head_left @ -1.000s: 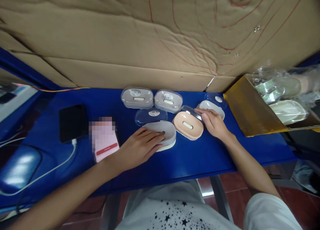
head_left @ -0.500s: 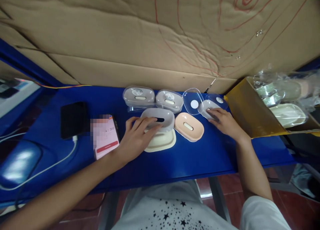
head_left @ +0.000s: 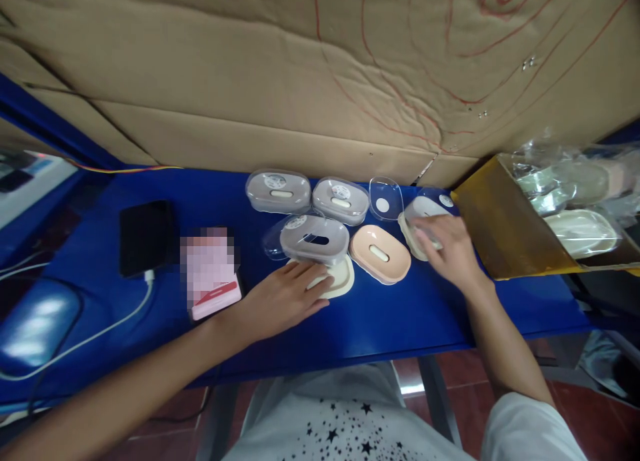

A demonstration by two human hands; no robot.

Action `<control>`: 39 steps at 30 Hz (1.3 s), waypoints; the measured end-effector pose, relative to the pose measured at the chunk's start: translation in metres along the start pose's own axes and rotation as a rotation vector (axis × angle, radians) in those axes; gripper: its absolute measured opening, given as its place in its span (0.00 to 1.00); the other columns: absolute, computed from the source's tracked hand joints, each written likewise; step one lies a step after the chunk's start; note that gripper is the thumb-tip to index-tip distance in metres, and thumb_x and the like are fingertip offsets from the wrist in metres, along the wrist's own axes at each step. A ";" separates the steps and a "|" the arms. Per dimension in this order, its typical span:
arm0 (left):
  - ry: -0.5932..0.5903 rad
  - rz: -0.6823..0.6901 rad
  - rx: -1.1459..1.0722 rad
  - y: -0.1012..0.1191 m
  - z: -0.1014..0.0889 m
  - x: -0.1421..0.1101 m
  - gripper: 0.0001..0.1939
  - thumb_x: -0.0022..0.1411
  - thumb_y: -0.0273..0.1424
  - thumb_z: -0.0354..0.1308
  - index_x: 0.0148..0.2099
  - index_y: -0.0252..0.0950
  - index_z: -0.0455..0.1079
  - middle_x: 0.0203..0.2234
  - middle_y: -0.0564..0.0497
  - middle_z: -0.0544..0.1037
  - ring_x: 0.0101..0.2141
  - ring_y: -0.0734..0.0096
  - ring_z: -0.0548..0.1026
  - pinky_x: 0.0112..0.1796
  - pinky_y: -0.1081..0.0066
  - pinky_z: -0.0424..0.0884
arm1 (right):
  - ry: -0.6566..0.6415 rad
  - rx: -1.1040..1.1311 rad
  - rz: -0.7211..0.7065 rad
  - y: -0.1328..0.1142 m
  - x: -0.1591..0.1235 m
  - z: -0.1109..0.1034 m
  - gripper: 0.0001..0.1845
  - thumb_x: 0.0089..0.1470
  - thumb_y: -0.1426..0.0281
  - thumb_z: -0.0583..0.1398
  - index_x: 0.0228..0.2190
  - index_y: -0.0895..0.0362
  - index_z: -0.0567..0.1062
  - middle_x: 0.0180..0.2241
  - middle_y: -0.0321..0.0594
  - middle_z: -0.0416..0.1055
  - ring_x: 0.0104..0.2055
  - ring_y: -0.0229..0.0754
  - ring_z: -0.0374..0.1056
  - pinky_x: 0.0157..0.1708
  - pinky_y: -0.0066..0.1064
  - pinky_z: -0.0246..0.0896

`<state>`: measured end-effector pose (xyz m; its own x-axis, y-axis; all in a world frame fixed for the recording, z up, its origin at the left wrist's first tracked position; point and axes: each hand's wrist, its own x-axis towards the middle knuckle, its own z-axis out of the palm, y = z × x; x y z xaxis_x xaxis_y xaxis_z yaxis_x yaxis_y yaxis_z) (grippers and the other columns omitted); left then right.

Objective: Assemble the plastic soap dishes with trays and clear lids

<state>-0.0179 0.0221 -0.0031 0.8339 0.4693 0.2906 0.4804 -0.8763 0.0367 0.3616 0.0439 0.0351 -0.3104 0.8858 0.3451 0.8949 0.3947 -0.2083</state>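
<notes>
My left hand (head_left: 293, 294) lies with fingers stretched over a cream oval tray (head_left: 344, 276) near the table's front. Just behind that tray is a grey oval soap dish (head_left: 315, 244) with a dark slot; a clear lid (head_left: 274, 241) shows at its left. My right hand (head_left: 453, 247), smeared by motion, is over another cream tray (head_left: 414, 239) at the right. A second grey dish (head_left: 425, 206) is behind this tray, partly covered by the hand. Between my hands sits a peach soap dish (head_left: 381, 253) with a cream slot piece.
Two lidded grey soap dishes (head_left: 278, 193) (head_left: 341, 202) stand along the cardboard back wall (head_left: 225, 137). A clear lid (head_left: 386, 197) lies right of them. At the right is an open carton (head_left: 480, 214) of wrapped dishes. A phone (head_left: 215, 304) and a cabled black device (head_left: 145, 237) lie left.
My left hand has let go of the grey dish, now behind the cream tray. My right hand set down a clear lid, then moved to the right-hand grey dish, exposing a cream tray there.
</notes>
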 end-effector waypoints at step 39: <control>0.277 -0.657 -0.034 -0.162 -0.003 0.004 0.25 0.74 0.45 0.58 0.66 0.39 0.72 0.68 0.37 0.72 0.68 0.42 0.69 0.68 0.41 0.60 | -0.096 -0.197 0.050 -0.046 0.115 0.013 0.30 0.76 0.54 0.53 0.67 0.59 0.72 0.62 0.57 0.77 0.62 0.66 0.73 0.61 0.53 0.62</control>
<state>-0.0932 0.1658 -0.0049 0.2734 0.8604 0.4301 0.8473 -0.4271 0.3158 0.2807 0.1305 0.0725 -0.2844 0.9259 0.2485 0.9525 0.3024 -0.0368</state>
